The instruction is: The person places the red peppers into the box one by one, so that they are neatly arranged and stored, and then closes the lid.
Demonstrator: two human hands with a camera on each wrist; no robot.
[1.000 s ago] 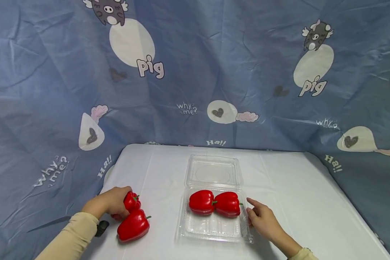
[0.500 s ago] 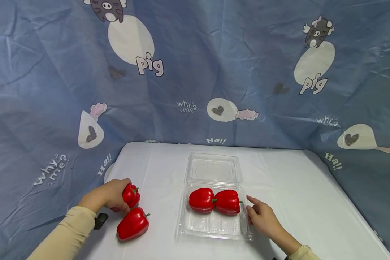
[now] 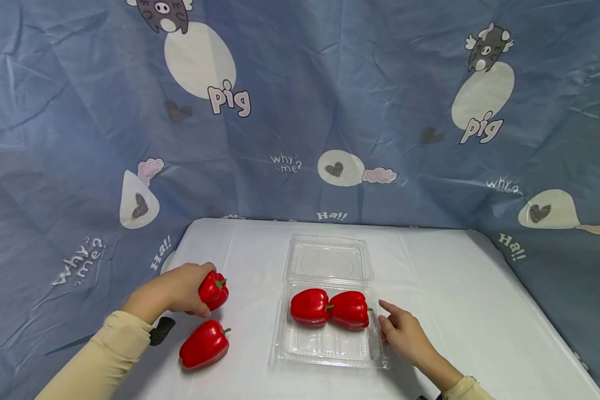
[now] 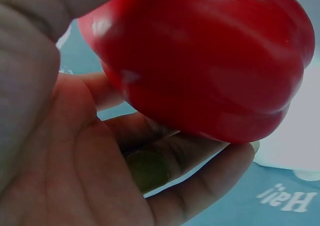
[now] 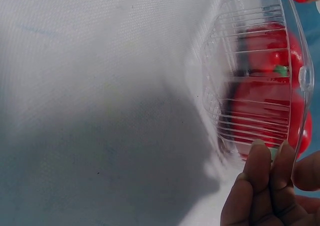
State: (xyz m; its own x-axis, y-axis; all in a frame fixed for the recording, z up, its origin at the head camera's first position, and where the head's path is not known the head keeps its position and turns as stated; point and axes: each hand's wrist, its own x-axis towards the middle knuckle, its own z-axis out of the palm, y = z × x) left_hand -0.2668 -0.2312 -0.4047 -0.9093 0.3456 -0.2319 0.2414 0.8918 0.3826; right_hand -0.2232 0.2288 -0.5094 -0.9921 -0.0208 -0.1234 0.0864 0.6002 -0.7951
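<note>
My left hand [image 3: 184, 286] grips a red bell pepper [image 3: 213, 290], its green stem facing right. In the left wrist view, this glossy pepper [image 4: 210, 60] lies between thumb and fingers. Just below that hand in the head view, another red bell pepper [image 3: 205, 344] lies on its side on the table. Two more red bell peppers, a left one [image 3: 310, 307] and a right one [image 3: 349, 310], lie end to end in an open clear plastic container [image 3: 325, 355]. My right hand [image 3: 405, 336] pinches the container's right edge; in the right wrist view its fingers [image 5: 257, 166] touch the ribbed wall.
The container's hinged lid [image 3: 327, 262] lies folded back behind its base. A white cloth covers the table [image 3: 445, 289]. Blue printed fabric [image 3: 290, 111] hangs behind the table and along both sides. A black strap [image 3: 162, 331] shows by the left wrist.
My left hand has taken the farther pepper up and to the right, away from the one on the table. My right hand stays at the container's edge.
</note>
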